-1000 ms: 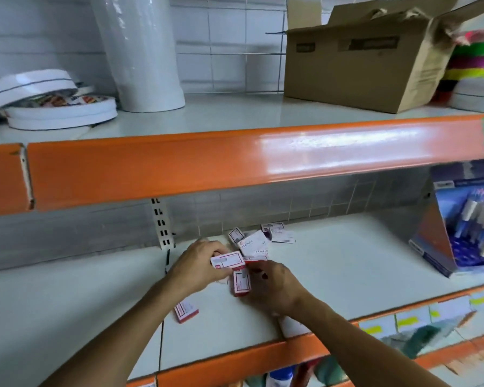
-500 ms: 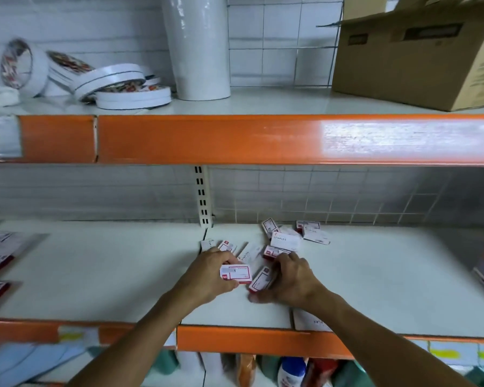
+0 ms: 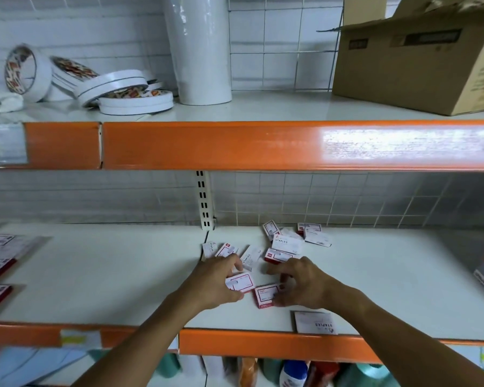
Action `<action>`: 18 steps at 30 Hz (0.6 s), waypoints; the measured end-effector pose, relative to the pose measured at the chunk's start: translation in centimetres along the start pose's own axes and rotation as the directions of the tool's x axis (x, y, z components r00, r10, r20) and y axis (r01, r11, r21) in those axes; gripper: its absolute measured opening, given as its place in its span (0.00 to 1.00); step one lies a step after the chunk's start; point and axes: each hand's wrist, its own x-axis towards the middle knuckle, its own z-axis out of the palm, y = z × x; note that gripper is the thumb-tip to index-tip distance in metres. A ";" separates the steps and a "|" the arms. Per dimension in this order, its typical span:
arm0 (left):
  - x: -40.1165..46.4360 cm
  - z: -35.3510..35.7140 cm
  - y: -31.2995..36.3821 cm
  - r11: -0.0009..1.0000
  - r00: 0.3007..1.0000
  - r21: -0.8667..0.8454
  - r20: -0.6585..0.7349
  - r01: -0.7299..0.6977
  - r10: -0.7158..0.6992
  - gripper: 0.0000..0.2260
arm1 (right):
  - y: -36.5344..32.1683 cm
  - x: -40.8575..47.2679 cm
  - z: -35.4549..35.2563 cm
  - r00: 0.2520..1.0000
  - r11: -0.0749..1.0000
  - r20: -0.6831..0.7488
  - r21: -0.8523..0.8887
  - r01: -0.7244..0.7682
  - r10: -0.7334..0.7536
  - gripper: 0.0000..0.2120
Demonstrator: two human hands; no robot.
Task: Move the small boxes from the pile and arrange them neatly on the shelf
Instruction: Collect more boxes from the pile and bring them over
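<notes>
Since 0.5 s ago: left hand (image 3: 215, 283) grips one staple box (image 3: 240, 281), right hand (image 3: 299, 286) pinches another (image 3: 267, 295), both drawn clear of pile (image 3: 285, 244), ready for placing.

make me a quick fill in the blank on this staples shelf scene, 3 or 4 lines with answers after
1. The left hand grips one small staple box, and the right hand holds another staple box whose side is coloured ____.
2. The front edges of the shelves are coloured ____.
3. On the upper shelf, the tall white roll stands to the ____ of the cardboard box.
4. The tape rolls lie on the ____ shelf.

Missing words: red; orange; left; upper
</notes>
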 end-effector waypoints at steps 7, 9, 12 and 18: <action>0.9 0.6 0.9 0.996 0.988 0.083 0.145 0.040 -0.052 0.24 | 0.8 -1.5 -0.3 0.996 0.996 -0.031 0.031 -0.079 0.080 0.18; 0.9 0.6 1.4 0.995 0.988 -0.061 0.137 0.081 -0.072 0.15 | 1.0 -1.9 -0.2 0.992 0.987 -0.035 0.113 -0.116 0.121 0.18; 1.1 0.3 1.9 0.984 0.985 -0.132 0.138 0.121 -0.102 0.10 | 1.4 -2.5 -0.3 0.986 0.970 -0.038 0.189 -0.153 0.163 0.19; 0.7 -1.3 2.3 0.981 0.956 -0.095 0.257 0.171 -0.142 0.14 | 1.7 -3.1 -0.2 0.985 0.954 -0.031 0.256 -0.158 0.171 0.20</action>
